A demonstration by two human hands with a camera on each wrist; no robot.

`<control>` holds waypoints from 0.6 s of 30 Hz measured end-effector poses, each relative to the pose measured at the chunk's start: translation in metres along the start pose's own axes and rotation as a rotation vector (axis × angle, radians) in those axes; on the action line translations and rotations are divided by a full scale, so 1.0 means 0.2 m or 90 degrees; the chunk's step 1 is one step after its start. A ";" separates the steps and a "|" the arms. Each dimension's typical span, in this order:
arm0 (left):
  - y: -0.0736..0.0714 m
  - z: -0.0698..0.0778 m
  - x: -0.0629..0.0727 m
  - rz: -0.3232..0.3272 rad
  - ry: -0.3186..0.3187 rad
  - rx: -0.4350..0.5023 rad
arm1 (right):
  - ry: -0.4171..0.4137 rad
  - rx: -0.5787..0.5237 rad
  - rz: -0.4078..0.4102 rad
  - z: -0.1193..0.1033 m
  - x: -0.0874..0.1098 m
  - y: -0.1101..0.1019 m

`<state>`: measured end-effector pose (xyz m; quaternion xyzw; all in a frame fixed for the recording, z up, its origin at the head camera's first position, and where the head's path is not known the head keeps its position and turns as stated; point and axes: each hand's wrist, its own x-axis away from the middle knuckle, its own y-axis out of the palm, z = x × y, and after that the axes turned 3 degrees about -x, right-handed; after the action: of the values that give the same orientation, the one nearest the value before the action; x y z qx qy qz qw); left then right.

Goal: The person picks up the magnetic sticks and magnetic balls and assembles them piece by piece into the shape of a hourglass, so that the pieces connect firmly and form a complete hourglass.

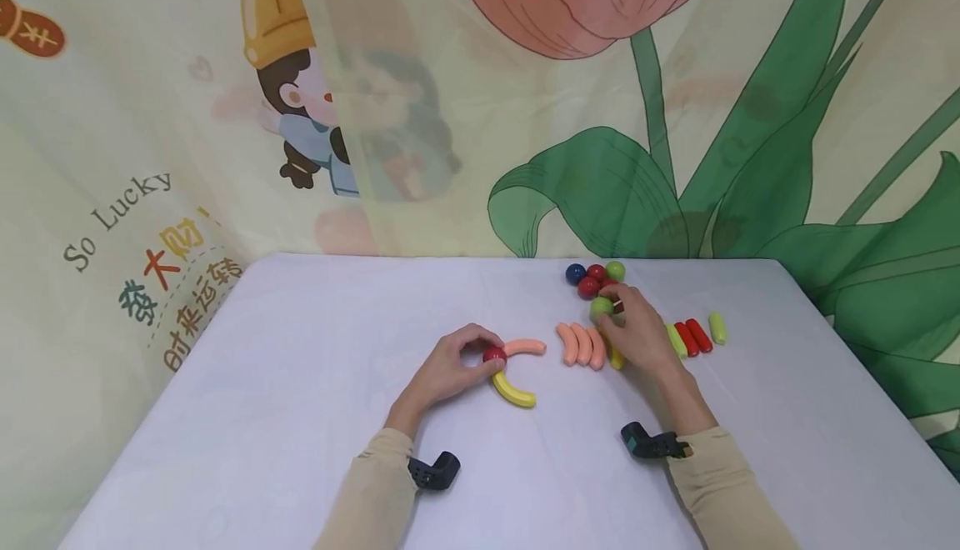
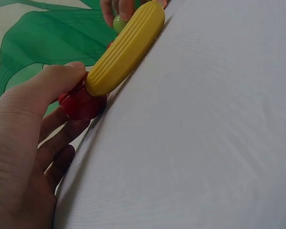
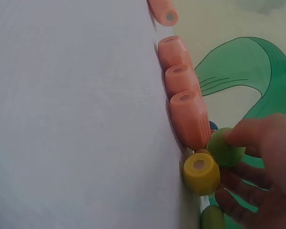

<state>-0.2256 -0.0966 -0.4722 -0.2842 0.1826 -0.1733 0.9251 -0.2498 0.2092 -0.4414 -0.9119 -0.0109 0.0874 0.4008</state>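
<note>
1. While pinching red ball (image 1: 492, 355) in left hand (image 1: 447, 367), gripping green ball (image 1: 600, 309) in right hand (image 1: 640, 337), red's 2 o'clock.
2. Touching red: pink stick (image 1: 527, 347), 3 o'clock; yellow stick (image 1: 514, 392), 5.
3. Likely pick-up step; next, carry toward 8.

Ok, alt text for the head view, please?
The left fingers grip a red ball touching a curved yellow stick and pink stick; right fingers hold a green ball. More balls and sticks lie on the white table.
</note>
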 end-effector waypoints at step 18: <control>-0.01 0.01 -0.01 0.022 -0.030 -0.007 | -0.008 -0.058 -0.079 -0.05 0.00 -0.01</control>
<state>-0.2270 -0.0956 -0.4698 -0.2902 0.1664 -0.1494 0.9305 -0.2478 0.2029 -0.4332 -0.9261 -0.0741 0.0677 0.3636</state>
